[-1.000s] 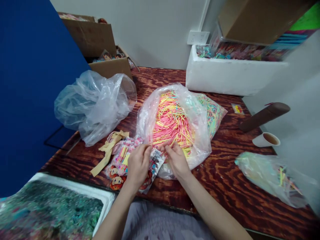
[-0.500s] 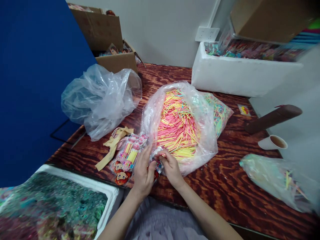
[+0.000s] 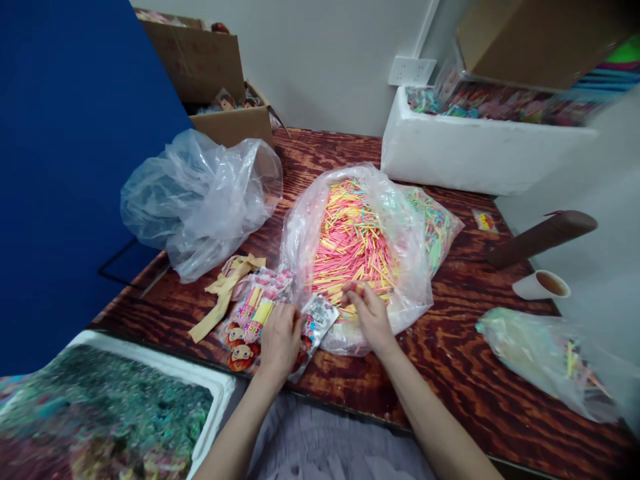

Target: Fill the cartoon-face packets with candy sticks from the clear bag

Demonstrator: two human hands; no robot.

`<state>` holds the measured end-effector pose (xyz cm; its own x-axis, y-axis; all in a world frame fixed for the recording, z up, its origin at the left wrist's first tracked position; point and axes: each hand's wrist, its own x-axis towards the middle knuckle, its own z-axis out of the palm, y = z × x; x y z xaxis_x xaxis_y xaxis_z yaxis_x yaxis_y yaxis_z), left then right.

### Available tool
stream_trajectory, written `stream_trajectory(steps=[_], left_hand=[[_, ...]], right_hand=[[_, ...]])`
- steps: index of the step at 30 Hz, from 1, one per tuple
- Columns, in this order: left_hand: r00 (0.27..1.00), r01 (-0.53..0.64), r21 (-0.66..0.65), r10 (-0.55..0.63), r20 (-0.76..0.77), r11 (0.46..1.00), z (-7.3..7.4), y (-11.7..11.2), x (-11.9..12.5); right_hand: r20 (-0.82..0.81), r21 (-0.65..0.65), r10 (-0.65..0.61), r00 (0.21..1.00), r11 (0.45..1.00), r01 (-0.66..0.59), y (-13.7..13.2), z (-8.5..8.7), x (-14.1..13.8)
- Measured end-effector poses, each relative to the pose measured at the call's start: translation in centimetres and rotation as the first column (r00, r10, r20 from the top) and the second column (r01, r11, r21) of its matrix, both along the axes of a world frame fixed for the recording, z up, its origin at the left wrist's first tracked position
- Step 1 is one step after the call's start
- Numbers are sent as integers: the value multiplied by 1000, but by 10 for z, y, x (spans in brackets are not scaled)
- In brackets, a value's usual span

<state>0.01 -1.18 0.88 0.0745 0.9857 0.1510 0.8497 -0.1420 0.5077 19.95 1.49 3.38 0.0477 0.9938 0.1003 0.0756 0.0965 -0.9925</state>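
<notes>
My left hand [image 3: 280, 339] is closed with curled fingers on a small printed plastic packet [image 3: 321, 316], which sticks out to its right. Partly under that hand lie several filled packets [image 3: 243, 355] with red-haired cartoon heads and yellow sticks. A large clear plastic bag [image 3: 417, 280] stands open, full of thin pink and yellow sticks [image 3: 350, 240]. Over the bag's near edge is my right hand [image 3: 373, 319], its fingertips pinched together. Whether anything sits between those fingertips is too small to make out.
Left are a tan cloth strip [image 3: 220, 297] and a crumpled clear bag [image 3: 205, 200]. A foam box [image 3: 225, 393] of coloured bits stands at front left. Right are a paper cup [image 3: 533, 285], a brown cylinder [image 3: 543, 239] and another plastic bag [image 3: 530, 350]. A white foam box [image 3: 480, 150] stands behind.
My right hand has moved right, away from my left hand and the packet, to over the sticks. The packet now shows more fully beside my left hand, which has shifted slightly left.
</notes>
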Motion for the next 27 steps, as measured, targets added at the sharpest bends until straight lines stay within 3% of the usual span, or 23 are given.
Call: stream_trajectory(steps=[2, 4, 6, 8, 11, 13, 15, 19, 22, 23, 25, 27], left_hand=[[1000, 18, -14, -18, 18, 1000, 2, 2, -2], [995, 34, -22, -32, 91, 999, 4, 3, -5], [973, 55, -35, -46, 225, 998, 7, 5, -7], [932, 65, -38, -47, 359, 997, 11, 7, -9], [881, 92, -50, -58, 469, 994, 18, 10, -12], [867, 129, -71, -78, 492, 989, 22, 13, -14], [849, 140, -95, -70, 524, 986, 26, 14, -15], [718, 74, -193, 82, 691, 978, 29, 14, -15], [592, 62, -252, 168, 789, 966, 26, 11, -15], [557, 61, -262, 185, 810, 963, 25, 10, -14], [477, 48, -286, 230, 848, 957, 22, 8, -14], [356, 17, -327, 300, 885, 945, 22, 7, -14]], right_hand=[[154, 21, -3, 988, 1000, -1, 17, 3, 19], [394, 93, 22, 919, 994, -64, 31, 6, 36], [653, 133, 57, 755, 973, -189, 39, 6, 46], [855, 107, 64, 514, 949, -297, 40, 4, 48], [984, 48, 20, 179, 929, -368, 40, -2, 43], [998, 33, -9, 62, 915, -402, 42, -4, 39], [1000, 30, -23, 21, 894, -447, 46, -4, 39], [996, 80, -46, 83, 877, -474, 54, -4, 45], [969, 166, -76, 234, 904, -394, 54, -3, 51], [940, 203, -82, 332, 914, -351, 53, -2, 51], [785, 252, -75, 615, 946, -206, 50, 0, 47], [468, 168, -25, 883, 984, -61, 43, 4, 34]])
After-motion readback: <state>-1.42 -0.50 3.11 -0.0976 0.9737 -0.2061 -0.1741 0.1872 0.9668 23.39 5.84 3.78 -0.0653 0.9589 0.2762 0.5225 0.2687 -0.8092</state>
